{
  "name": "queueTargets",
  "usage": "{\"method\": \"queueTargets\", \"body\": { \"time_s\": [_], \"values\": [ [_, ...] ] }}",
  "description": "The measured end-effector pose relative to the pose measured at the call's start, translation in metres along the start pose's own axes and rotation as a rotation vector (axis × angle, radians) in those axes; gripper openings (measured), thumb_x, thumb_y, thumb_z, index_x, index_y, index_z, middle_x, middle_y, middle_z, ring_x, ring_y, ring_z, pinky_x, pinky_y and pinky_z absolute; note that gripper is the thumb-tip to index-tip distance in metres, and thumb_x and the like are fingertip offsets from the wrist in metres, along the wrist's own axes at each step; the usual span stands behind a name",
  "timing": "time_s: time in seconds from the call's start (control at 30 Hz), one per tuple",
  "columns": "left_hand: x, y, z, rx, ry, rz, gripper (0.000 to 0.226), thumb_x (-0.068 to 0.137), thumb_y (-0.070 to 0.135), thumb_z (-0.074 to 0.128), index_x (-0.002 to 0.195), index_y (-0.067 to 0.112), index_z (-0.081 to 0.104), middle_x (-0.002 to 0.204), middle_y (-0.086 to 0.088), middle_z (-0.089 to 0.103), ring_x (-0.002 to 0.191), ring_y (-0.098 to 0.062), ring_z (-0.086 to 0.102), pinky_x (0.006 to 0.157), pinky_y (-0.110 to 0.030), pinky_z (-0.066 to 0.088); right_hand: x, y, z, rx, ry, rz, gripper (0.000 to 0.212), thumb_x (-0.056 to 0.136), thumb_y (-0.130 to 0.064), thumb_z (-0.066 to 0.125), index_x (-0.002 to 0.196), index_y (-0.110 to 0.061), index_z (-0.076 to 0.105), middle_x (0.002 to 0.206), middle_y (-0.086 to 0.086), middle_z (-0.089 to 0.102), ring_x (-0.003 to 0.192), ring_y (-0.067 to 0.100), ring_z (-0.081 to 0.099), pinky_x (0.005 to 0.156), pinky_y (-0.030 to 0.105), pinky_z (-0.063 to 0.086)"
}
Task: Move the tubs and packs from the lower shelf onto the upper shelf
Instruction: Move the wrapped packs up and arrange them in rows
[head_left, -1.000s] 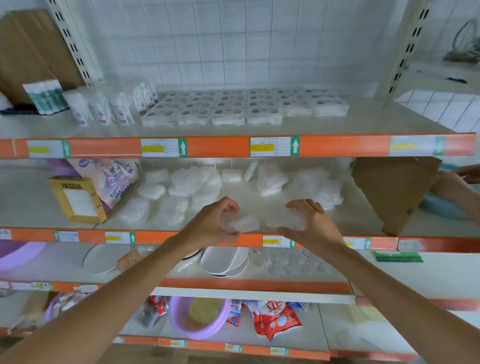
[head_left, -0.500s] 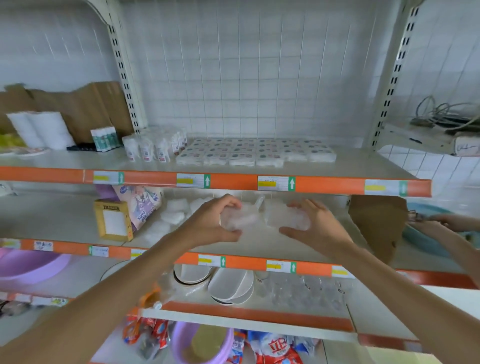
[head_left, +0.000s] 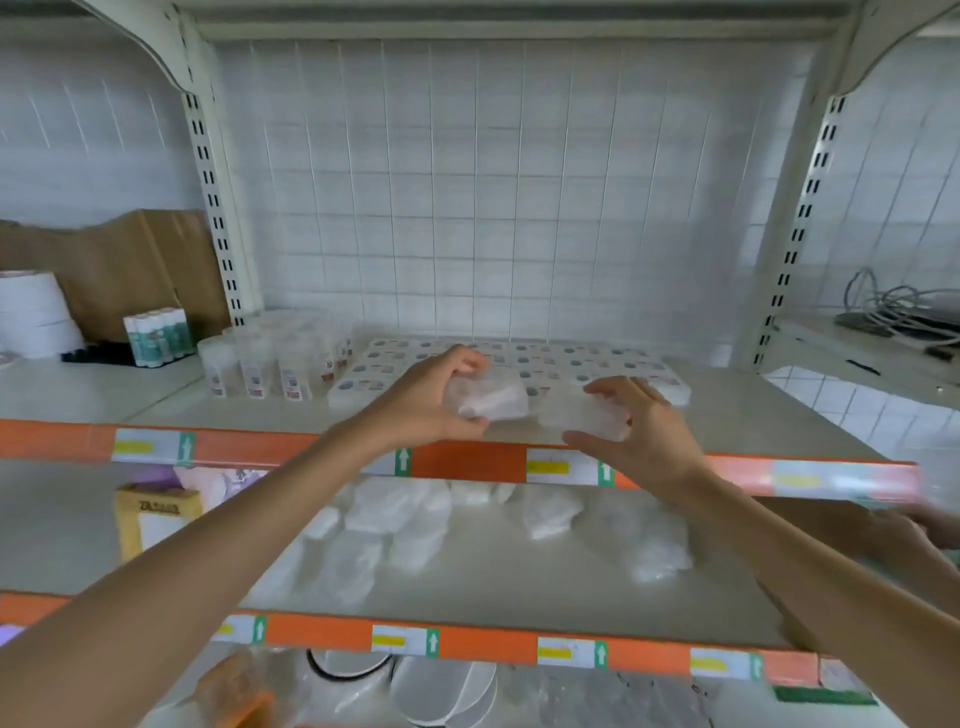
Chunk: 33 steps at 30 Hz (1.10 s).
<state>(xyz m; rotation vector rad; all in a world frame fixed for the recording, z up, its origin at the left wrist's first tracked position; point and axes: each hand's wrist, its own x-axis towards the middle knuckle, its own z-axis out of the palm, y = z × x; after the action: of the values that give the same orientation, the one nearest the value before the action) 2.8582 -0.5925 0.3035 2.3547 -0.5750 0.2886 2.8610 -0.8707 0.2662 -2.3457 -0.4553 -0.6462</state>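
My left hand (head_left: 431, 402) grips a clear pack of white goods (head_left: 488, 399), held just above the front of the upper shelf (head_left: 249, 415). Beside it my right hand (head_left: 631, 426) holds a second clear pack (head_left: 582, 415), fingers curled over its top and thumb below. Both packs hover over the shelf's front edge, ahead of the flat rows of packs (head_left: 519, 358) laid there. Several loose white packs (head_left: 395, 519) still lie on the lower shelf (head_left: 519, 587) beneath my arms.
Small clear tubs (head_left: 260, 364) stand at the upper shelf's left, with green-labelled tubes (head_left: 156, 338), a white roll (head_left: 31, 312) and cardboard (head_left: 119, 265) further left. A yellow box (head_left: 150, 514) sits on the lower shelf. Another person's hand (head_left: 919, 525) reaches in at right. Plates (head_left: 441, 691) lie below.
Both hands have lifted their packs from the lower shelf level up to the front of the upper shelf. The camera has tilted upward.
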Motion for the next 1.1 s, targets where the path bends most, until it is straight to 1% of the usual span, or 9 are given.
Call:
{"method": "queueTargets", "body": {
  "time_s": [0.17, 0.33, 0.43, 0.57, 0.63, 0.73, 0.83, 0.93, 1.1],
  "values": [
    [0.063, -0.036, -0.014, 0.081, -0.063, -0.053, 0.061, 0.081, 0.029, 0.079, 0.132, 0.028, 0.046, 0.141, 0.004, 0.048, 0.129, -0.010, 0.044, 0.098, -0.028, 0.040, 0.058, 0.018, 0.010, -0.051, 0.024, 0.037, 0.059, 0.070, -0.049, 0.082, 0.120, -0.028, 0.060, 0.118, -0.007, 0.059, 0.112, 0.014, 0.055, 0.093, 0.032, 0.046],
    [0.109, -0.058, -0.014, 0.065, -0.147, -0.119, 0.061, 0.081, 0.032, 0.079, 0.134, 0.029, 0.047, 0.147, 0.003, 0.044, 0.120, -0.008, 0.046, 0.079, -0.024, 0.044, 0.092, 0.029, 0.021, -0.086, 0.041, 0.051, 0.058, 0.069, -0.048, 0.082, 0.119, -0.027, 0.060, 0.115, -0.007, 0.059, 0.108, 0.015, 0.056, 0.092, 0.033, 0.047],
    [0.126, -0.068, -0.012, 0.080, -0.195, -0.144, 0.060, 0.081, 0.036, 0.079, 0.132, 0.032, 0.048, 0.149, 0.003, 0.042, 0.128, -0.014, 0.046, 0.088, -0.028, 0.044, 0.105, 0.038, 0.028, -0.105, 0.033, 0.062, 0.059, 0.068, -0.051, 0.081, 0.119, -0.028, 0.060, 0.115, -0.007, 0.060, 0.106, 0.015, 0.057, 0.090, 0.035, 0.049],
    [0.137, -0.078, -0.008, 0.083, -0.245, -0.129, 0.053, 0.083, 0.034, 0.077, 0.129, 0.030, 0.050, 0.147, 0.004, 0.043, 0.132, -0.012, 0.042, 0.095, -0.024, 0.034, 0.117, 0.047, 0.036, -0.138, 0.005, 0.061, 0.060, 0.070, -0.050, 0.081, 0.122, -0.029, 0.058, 0.120, -0.007, 0.059, 0.110, 0.013, 0.055, 0.091, 0.035, 0.048],
    [0.138, -0.081, -0.009, 0.072, -0.261, -0.131, 0.057, 0.081, 0.041, 0.077, 0.130, 0.030, 0.050, 0.148, 0.007, 0.042, 0.134, -0.010, 0.040, 0.099, -0.025, 0.033, 0.122, 0.050, 0.039, -0.135, -0.013, 0.059, 0.061, 0.071, -0.051, 0.081, 0.123, -0.030, 0.057, 0.121, -0.009, 0.058, 0.111, 0.011, 0.054, 0.092, 0.033, 0.047],
    [0.137, -0.081, -0.009, 0.069, -0.215, -0.110, 0.056, 0.082, 0.055, 0.070, 0.130, 0.032, 0.051, 0.148, 0.012, 0.040, 0.136, -0.009, 0.036, 0.105, -0.029, 0.032, 0.129, 0.052, 0.041, -0.111, -0.029, 0.036, 0.061, 0.071, -0.053, 0.079, 0.123, -0.031, 0.056, 0.121, -0.011, 0.057, 0.112, 0.010, 0.054, 0.093, 0.034, 0.047],
    [0.138, -0.070, -0.003, -0.003, -0.092, -0.080, 0.048, 0.088, 0.055, 0.062, 0.127, 0.028, 0.056, 0.140, 0.012, 0.049, 0.130, -0.005, 0.043, 0.105, -0.028, 0.034, 0.136, 0.047, 0.042, -0.106, -0.031, 0.013, 0.064, 0.070, -0.057, 0.077, 0.124, -0.031, 0.055, 0.119, -0.014, 0.055, 0.112, 0.009, 0.053, 0.094, 0.033, 0.047],
    [0.148, -0.049, 0.005, -0.074, -0.063, -0.092, 0.048, 0.092, 0.052, 0.058, 0.129, 0.022, 0.057, 0.128, 0.011, 0.058, 0.120, -0.004, 0.053, 0.102, -0.027, 0.041, 0.142, 0.040, 0.041, -0.096, -0.045, -0.027, 0.063, 0.071, -0.053, 0.079, 0.124, -0.028, 0.056, 0.116, -0.019, 0.051, 0.114, 0.009, 0.052, 0.095, 0.031, 0.045],
    [0.161, -0.016, 0.015, -0.135, -0.117, -0.149, 0.057, 0.095, 0.042, 0.059, 0.145, 0.023, 0.037, 0.128, 0.008, 0.050, 0.112, -0.009, 0.052, 0.090, -0.025, 0.040, 0.149, 0.033, 0.033, -0.081, -0.061, -0.081, 0.065, 0.071, -0.048, 0.082, 0.126, -0.024, 0.056, 0.113, -0.017, 0.052, 0.111, 0.012, 0.052, 0.092, 0.032, 0.047]
  ]
}}
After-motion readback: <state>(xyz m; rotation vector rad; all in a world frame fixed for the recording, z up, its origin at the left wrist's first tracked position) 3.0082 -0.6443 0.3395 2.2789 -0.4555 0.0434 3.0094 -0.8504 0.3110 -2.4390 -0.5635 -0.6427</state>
